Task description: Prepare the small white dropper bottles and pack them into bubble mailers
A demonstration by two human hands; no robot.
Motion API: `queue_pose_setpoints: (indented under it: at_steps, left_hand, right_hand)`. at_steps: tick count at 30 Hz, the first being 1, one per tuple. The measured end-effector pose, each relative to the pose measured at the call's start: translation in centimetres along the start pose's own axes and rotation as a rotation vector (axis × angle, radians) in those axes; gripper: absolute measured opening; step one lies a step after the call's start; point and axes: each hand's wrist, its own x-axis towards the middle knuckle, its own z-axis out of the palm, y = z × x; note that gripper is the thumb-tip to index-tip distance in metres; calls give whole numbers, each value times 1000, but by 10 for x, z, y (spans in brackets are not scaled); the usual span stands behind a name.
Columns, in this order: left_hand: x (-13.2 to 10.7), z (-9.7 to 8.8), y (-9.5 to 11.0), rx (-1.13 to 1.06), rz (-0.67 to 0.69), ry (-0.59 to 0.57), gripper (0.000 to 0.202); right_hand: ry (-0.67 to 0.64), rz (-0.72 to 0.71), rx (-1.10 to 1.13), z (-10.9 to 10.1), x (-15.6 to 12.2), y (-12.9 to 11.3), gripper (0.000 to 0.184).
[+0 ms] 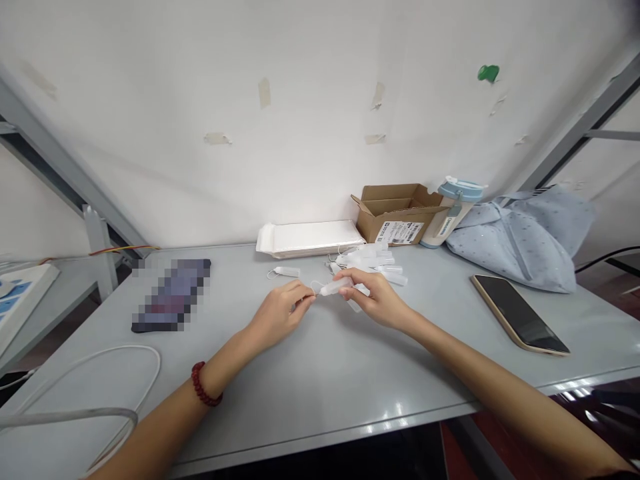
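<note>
My right hand (373, 297) is closed on a small translucent white dropper bottle (336, 287), held tilted above the table. A thin white loop shows at the bottle's narrow tip. My left hand (284, 310), with a red beaded bracelet on its wrist, pinches at that tip; whatever sits between its fingertips is too small to make out. Just behind my right hand lies a loose pile of similar bottles (395, 269), partly hidden by the fingers. One separate bottle (288, 272) with its own loop rests on the table beyond my left hand.
Along the wall stand a white packet (313, 239), an open cardboard box (400, 217) and a cup with a blue lid (457, 207). A light blue bag (520, 243) and a phone (520, 317) lie right. White cables (150, 360) curve across the table's left side.
</note>
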Motion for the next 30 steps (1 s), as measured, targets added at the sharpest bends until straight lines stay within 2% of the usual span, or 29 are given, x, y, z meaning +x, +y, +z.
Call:
queue_pose_setpoints:
  at_steps: [7, 12, 18, 24, 30]
  left_hand:
    - [0, 1, 2, 5, -19, -30, 23]
    - [-1, 4, 4, 13, -11, -22, 23]
    - [-4, 7, 3, 94, 6, -87, 21]
    - [-4, 8, 2, 113, 23, -88, 21]
    - [-1, 8, 3, 71, -43, -73, 19]
  right_hand:
    - [-6, -38, -33, 1, 2, 2, 22]
    - [-16, -22, -30, 1, 2, 2, 22]
    - [-83, -5, -49, 0, 3, 2, 20]
    - [-95, 13, -48, 2, 2, 3, 20]
    - [-87, 6, -48, -2, 3, 2, 22]
